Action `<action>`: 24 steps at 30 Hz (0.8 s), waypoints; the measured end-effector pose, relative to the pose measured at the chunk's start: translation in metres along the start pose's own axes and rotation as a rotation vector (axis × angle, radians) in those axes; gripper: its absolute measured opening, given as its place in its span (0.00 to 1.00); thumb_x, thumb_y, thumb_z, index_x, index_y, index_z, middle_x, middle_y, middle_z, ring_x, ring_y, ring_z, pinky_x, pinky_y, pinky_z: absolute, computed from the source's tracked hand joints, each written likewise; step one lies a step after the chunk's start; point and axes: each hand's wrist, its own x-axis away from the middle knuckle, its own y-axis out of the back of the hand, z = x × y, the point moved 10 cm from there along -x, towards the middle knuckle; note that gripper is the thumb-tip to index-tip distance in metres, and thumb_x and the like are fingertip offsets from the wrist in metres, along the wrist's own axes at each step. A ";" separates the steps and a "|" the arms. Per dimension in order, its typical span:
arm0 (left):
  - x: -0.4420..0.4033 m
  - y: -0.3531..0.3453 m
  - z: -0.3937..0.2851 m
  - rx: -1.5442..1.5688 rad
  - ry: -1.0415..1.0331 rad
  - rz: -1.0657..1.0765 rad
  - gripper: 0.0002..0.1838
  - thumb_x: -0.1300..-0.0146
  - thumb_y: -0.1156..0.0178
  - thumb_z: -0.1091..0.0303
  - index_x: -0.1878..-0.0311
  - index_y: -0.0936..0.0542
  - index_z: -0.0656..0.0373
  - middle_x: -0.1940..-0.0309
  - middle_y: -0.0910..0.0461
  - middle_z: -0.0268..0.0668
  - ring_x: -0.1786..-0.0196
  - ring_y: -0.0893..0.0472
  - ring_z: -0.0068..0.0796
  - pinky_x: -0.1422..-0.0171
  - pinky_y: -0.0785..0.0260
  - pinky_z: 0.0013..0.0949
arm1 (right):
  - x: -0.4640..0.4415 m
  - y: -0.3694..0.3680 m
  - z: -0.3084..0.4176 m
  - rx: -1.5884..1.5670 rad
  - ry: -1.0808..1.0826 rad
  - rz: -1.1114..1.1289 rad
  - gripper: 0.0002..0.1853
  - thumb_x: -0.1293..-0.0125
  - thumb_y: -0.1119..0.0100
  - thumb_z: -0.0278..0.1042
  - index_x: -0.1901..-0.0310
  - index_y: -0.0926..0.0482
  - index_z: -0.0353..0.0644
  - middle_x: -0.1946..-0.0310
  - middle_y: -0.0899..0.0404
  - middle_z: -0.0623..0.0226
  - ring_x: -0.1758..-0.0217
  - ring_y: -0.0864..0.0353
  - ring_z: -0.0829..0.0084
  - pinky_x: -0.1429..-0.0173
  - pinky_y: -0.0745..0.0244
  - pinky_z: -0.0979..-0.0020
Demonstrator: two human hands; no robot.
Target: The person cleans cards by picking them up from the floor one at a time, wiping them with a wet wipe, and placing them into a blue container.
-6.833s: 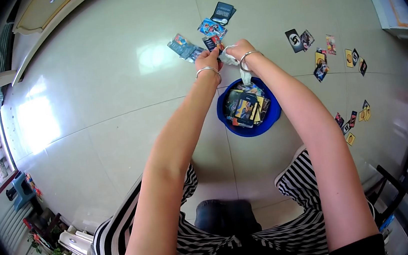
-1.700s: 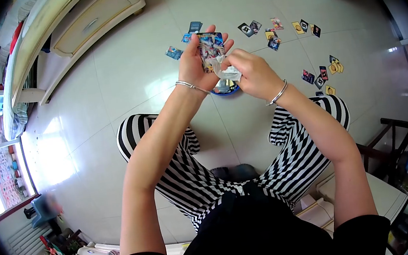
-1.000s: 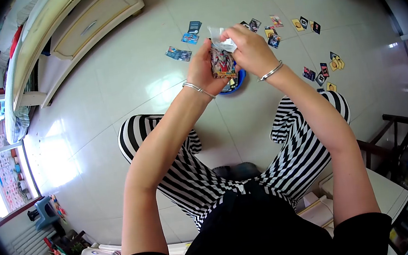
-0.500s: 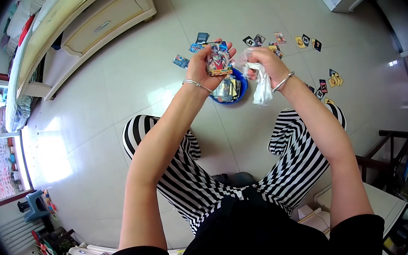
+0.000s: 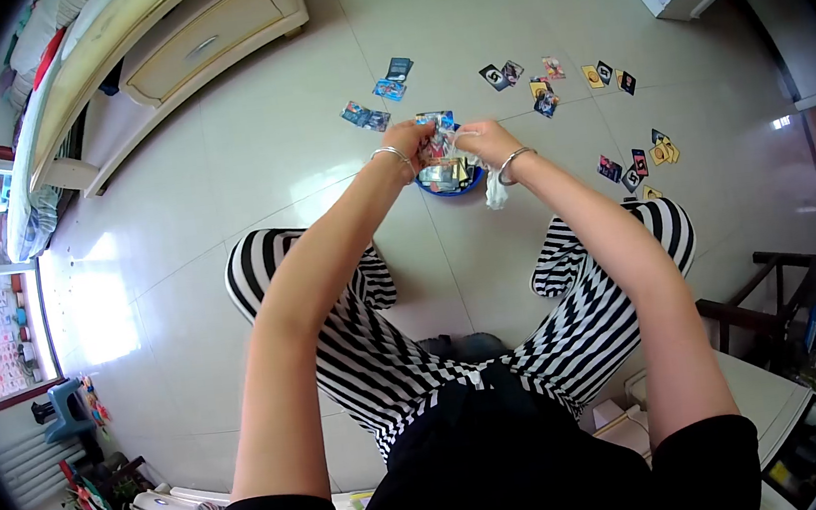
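Observation:
Above a blue bowl filled with cards, my left hand grips picture cards by their left side. My right hand is closed on a crumpled white cloth, which hangs below the fingers, and it is at the right side of the same cards. Both wrists wear silver bangles. Beyond the left hand, blue cards and a dark card lie on the floor.
Several small groups of cards are spread over the tiled floor to the right, with more yellow and black cards nearer. A cream drawer cabinet stands at upper left, a dark wooden frame at lower right. Striped trouser legs flank the bowl.
My left hand has turned from palm-up under the cards to pinching their side. My right hand has moved left with the cloth, from apart to beside the cards.

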 end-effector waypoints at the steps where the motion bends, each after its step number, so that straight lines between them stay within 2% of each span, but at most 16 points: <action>1: -0.009 0.005 0.008 0.026 -0.028 -0.036 0.04 0.38 0.49 0.73 0.62 0.28 0.63 0.72 0.24 0.38 0.70 0.21 0.32 0.65 0.24 0.40 | -0.007 0.004 -0.019 -0.005 -0.041 -0.024 0.09 0.46 0.44 0.34 0.69 0.22 0.36 0.77 0.26 0.73 0.76 0.30 0.82 0.72 0.36 0.76; 4: -0.045 0.029 0.052 -0.002 0.035 -0.038 0.06 0.40 0.46 0.74 0.60 0.27 0.65 0.72 0.23 0.39 0.72 0.21 0.34 0.71 0.24 0.42 | -0.030 0.017 -0.074 0.008 -0.129 -0.097 0.09 0.47 0.44 0.33 0.70 0.22 0.36 0.79 0.26 0.73 0.76 0.30 0.81 0.73 0.36 0.76; 8: -0.075 0.061 0.114 0.109 0.107 -0.196 0.05 0.42 0.46 0.77 0.62 0.26 0.60 0.74 0.24 0.34 0.74 0.24 0.27 0.70 0.27 0.30 | -0.054 0.034 -0.150 0.026 -0.233 -0.228 0.10 0.50 0.43 0.34 0.71 0.21 0.34 0.79 0.24 0.71 0.76 0.29 0.79 0.72 0.35 0.73; 12: -0.091 0.072 0.139 0.091 0.124 -0.278 0.07 0.45 0.44 0.78 0.62 0.25 0.62 0.73 0.24 0.34 0.74 0.24 0.24 0.71 0.28 0.26 | -0.067 0.051 -0.199 0.049 -0.308 -0.338 0.13 0.51 0.43 0.36 0.68 0.20 0.35 0.77 0.22 0.66 0.74 0.25 0.75 0.69 0.31 0.71; 13: -0.097 0.081 0.142 -0.080 0.128 -0.332 0.09 0.46 0.43 0.77 0.60 0.25 0.64 0.72 0.23 0.35 0.74 0.25 0.23 0.71 0.28 0.26 | -0.067 0.057 -0.202 0.074 -0.302 -0.388 0.14 0.51 0.44 0.37 0.67 0.20 0.35 0.76 0.21 0.64 0.73 0.24 0.74 0.68 0.30 0.71; 14: -0.100 0.092 0.144 -0.250 0.134 -0.382 0.11 0.47 0.41 0.77 0.59 0.25 0.66 0.71 0.22 0.36 0.75 0.26 0.22 0.71 0.29 0.25 | -0.068 0.065 -0.206 0.191 -0.303 -0.418 0.15 0.50 0.45 0.38 0.66 0.20 0.35 0.73 0.20 0.60 0.69 0.21 0.68 0.63 0.28 0.69; 15: -0.109 0.104 0.153 -0.249 0.142 -0.389 0.11 0.47 0.41 0.77 0.59 0.25 0.66 0.71 0.22 0.36 0.75 0.26 0.22 0.71 0.29 0.25 | -0.070 0.065 -0.215 0.190 -0.312 -0.410 0.15 0.50 0.45 0.38 0.66 0.20 0.35 0.73 0.20 0.60 0.69 0.21 0.68 0.63 0.28 0.69; 17: -0.127 0.118 0.154 -0.555 0.051 -0.345 0.16 0.48 0.40 0.75 0.55 0.26 0.68 0.69 0.22 0.38 0.73 0.25 0.22 0.70 0.29 0.24 | -0.066 0.077 -0.222 0.304 -0.318 -0.528 0.16 0.50 0.46 0.38 0.65 0.21 0.35 0.69 0.19 0.56 0.65 0.20 0.64 0.59 0.28 0.67; 19: -0.106 0.112 0.131 -0.482 -0.002 -0.415 0.16 0.48 0.41 0.76 0.54 0.26 0.67 0.68 0.22 0.37 0.71 0.23 0.24 0.68 0.29 0.25 | -0.067 0.075 -0.212 0.299 -0.322 -0.510 0.16 0.51 0.46 0.38 0.64 0.22 0.35 0.67 0.20 0.54 0.62 0.20 0.61 0.57 0.28 0.66; 21: -0.087 0.110 0.117 -0.050 0.003 -0.458 0.22 0.50 0.42 0.77 0.48 0.29 0.68 0.67 0.23 0.42 0.70 0.23 0.27 0.69 0.30 0.25 | -0.076 0.069 -0.196 0.286 -0.243 -0.482 0.16 0.52 0.45 0.37 0.65 0.21 0.35 0.68 0.20 0.54 0.62 0.20 0.61 0.57 0.28 0.66; 24: -0.083 0.128 0.095 0.037 -0.017 -0.507 0.20 0.47 0.43 0.78 0.49 0.29 0.66 0.67 0.23 0.39 0.68 0.23 0.26 0.69 0.28 0.25 | -0.100 0.053 -0.170 0.356 -0.175 -0.423 0.16 0.52 0.46 0.39 0.65 0.21 0.36 0.68 0.20 0.53 0.62 0.20 0.59 0.58 0.28 0.66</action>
